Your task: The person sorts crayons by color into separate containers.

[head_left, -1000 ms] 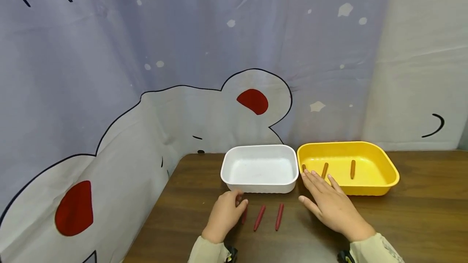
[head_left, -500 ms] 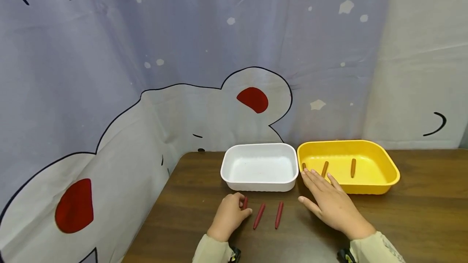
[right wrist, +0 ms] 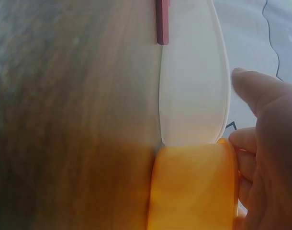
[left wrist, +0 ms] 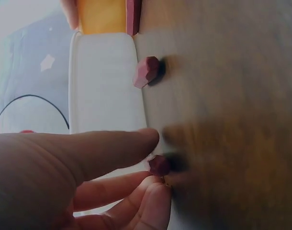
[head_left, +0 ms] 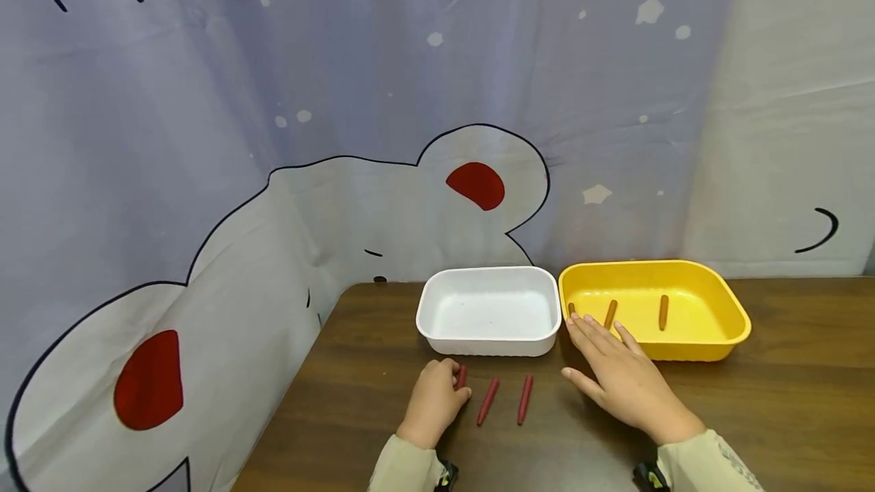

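1 white tray (head_left: 488, 347) stands behind 3 red sticks (head_left: 488, 402).

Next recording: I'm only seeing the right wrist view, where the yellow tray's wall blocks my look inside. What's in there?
Observer: The head view shows three brown sticks inside the yellow tray.
Reviewer: How many red sticks are there?
Observer: Three red sticks show, side by side in front of the white tray.
Reviewer: Where's the left hand?
Observer: The left hand is at the leftmost red stick; I can't tell whether it grips it.
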Available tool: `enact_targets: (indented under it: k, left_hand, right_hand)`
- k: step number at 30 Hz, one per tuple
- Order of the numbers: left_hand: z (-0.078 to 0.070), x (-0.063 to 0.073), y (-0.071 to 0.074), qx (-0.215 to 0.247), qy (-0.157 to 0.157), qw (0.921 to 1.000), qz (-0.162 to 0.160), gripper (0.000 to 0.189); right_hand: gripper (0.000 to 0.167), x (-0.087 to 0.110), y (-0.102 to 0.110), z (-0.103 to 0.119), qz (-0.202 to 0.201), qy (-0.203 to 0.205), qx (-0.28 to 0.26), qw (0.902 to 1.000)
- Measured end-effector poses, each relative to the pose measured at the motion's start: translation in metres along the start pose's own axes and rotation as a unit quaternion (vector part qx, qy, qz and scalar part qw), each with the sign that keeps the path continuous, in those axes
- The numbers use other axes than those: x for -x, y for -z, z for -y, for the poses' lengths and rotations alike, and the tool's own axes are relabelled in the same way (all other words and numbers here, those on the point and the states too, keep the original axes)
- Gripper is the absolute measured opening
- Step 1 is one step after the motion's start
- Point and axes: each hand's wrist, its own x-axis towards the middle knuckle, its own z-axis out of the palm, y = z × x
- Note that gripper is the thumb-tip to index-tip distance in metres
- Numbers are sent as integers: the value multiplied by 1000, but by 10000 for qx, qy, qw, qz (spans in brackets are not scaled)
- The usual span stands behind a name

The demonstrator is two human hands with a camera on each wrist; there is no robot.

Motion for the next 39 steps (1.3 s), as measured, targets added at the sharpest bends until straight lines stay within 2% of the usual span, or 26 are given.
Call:
enact_targets:
  k: [9,11,15,18,21,24,27,32,39]
  left_hand:
    - [4,-1,2,75,-209,9997,-97,17]
    - [5,-2,4,235,-198,9995,23,15]
    - [7,-5,7,754,84,9962,423,15]
    - [8,-7,9,1103,237,9913,675,16]
    - [9,-9,8,1543,222,9834,926,17]
    - [9,-10,7,2233,151,9673,1191,18]
    - [9,-12,4,2981,116,9437,1426,22]
    - [7,-15,2,3826,275,9091,1625,28]
    - [3,-20,-1,4872,588,8499,1919,34]
  right_hand:
    - [72,1,-1,-1,-8,63,29,10000]
    - [72,1,-1,-1,-14,69,23,10000]
    - [72,1,-2,-2,5,85,10,10000]
    - [72,1,-2,-2,25,82,1,10000]
    - [72,0,-2,-3,22,80,7,10000]
    - [72,0,-1,-3,24,85,15,10000]
    - [73,0,-1,-5,28,86,24,10000]
    - [73,0,-1,-6,13,98,22,9999]
    - [74,1,-1,-6,63,81,-3,9999]
